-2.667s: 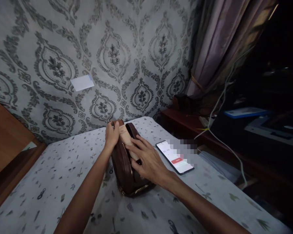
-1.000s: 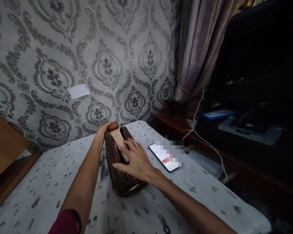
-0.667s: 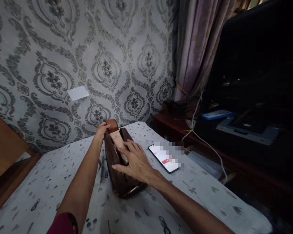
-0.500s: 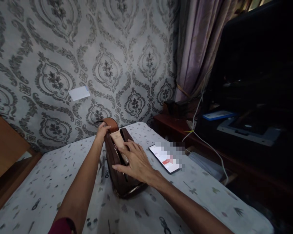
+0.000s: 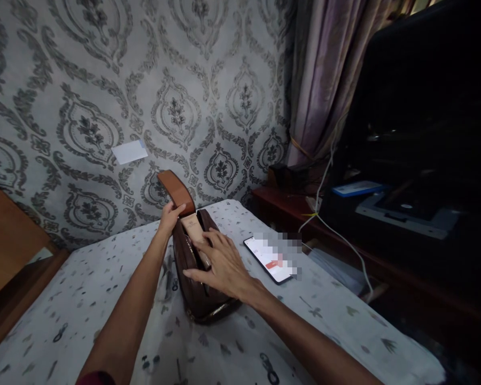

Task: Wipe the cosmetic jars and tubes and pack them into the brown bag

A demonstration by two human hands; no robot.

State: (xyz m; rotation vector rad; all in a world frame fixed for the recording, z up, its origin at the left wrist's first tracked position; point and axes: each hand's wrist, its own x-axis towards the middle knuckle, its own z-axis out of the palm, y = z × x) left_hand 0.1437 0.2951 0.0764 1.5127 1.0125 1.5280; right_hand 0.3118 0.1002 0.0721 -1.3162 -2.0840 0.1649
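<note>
A dark brown zippered bag (image 5: 187, 289) stands open on the patterned cloth, its tan flap (image 5: 177, 190) raised at the far end. My left hand (image 5: 170, 218) is closed on the bag's far left edge, its fingertips at the base of the flap. Inside the opening sits a beige box (image 5: 193, 227) with small print, partly covered by my right hand. My right hand (image 5: 224, 262) rests over the opening with fingers spread, touching the box and the bag's side. The box's lower end is hidden under that hand.
A phone (image 5: 270, 262) with a lit screen lies right of the bag. White cables (image 5: 324, 176) hang by the dark red furniture (image 5: 264, 195) on the right. A white card (image 5: 130, 152) is on the patterned wall, and a wooden panel (image 5: 12, 240) stands at left.
The tan flap has swung up and stands taller against the wall. Both hands stay almost where they were on the bag.
</note>
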